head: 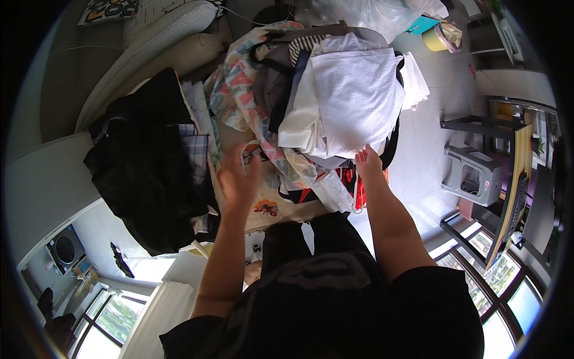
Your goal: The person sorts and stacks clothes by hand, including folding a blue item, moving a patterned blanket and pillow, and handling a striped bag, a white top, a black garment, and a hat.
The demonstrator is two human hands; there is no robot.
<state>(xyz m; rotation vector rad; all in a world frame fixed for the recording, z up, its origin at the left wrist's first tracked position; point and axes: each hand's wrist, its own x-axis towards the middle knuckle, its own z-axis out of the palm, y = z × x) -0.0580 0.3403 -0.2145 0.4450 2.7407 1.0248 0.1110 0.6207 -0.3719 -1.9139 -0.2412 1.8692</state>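
Note:
A white garment with a fine dotted texture (358, 89) lies spread on top of a heap of clothes. My right hand (369, 160) has its fingers closed on this garment's near edge. Beneath and left of it shows a plain cream-white cloth (296, 128). My left hand (238, 177), blurred by motion, hovers with fingers apart and nothing seen in them. It is between the heap and a stack of dark clothes topped by a black garment (148, 175). A cloth printed with coloured letters (242, 85) runs along the heap's left side.
A beige printed cover (287, 211) shows under the clothes nearest me. Red fabric (360, 193) and white fabric (334, 190) lie at its right. A grey step stool (473, 175) stands on the floor by a wood-topped desk (509, 193). Behind lies a beige sofa (179, 58).

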